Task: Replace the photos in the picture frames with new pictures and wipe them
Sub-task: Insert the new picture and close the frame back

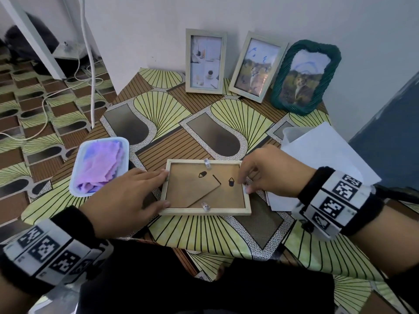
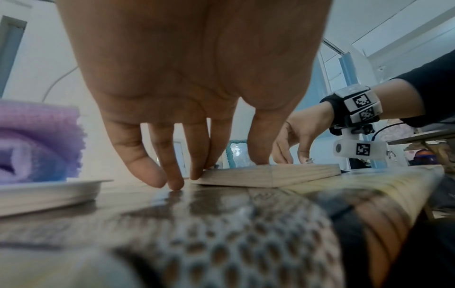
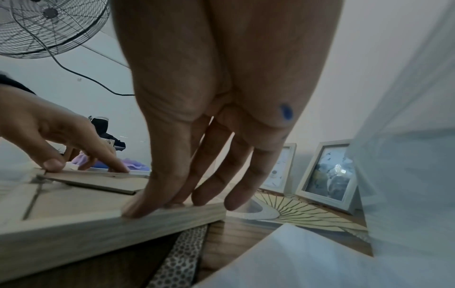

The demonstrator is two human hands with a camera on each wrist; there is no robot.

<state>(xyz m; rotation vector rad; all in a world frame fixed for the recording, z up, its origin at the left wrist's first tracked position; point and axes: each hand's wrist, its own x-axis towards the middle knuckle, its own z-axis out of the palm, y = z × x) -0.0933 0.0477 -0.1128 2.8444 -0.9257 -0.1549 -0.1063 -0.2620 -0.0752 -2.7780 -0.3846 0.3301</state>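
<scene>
A light wooden picture frame (image 1: pixel 204 211) lies face down near the table's front edge, its brown backing board (image 1: pixel 188 189) and folded stand facing up. Small clips sit at the top rail (image 1: pixel 206 163) and the bottom rail (image 1: pixel 205 206). My left hand (image 1: pixel 159 189) presses flat on the frame's left rail with straight fingers; in the left wrist view the fingertips (image 2: pixel 176 185) touch the table beside the frame (image 2: pixel 270 176). My right hand (image 1: pixel 246 185) rests its fingertips on the right rail; in the right wrist view the fingers (image 3: pixel 172 204) lie on the frame (image 3: pixel 74 230).
A white tray (image 1: pixel 77 191) with a purple cloth (image 1: pixel 99 166) sits left of the frame. Three photo frames lean on the back wall: two pale ones (image 1: pixel 205 62) (image 1: pixel 257 66) and a green woven one (image 1: pixel 306 78). White paper sheets (image 1: pixel 322 155) lie at the right.
</scene>
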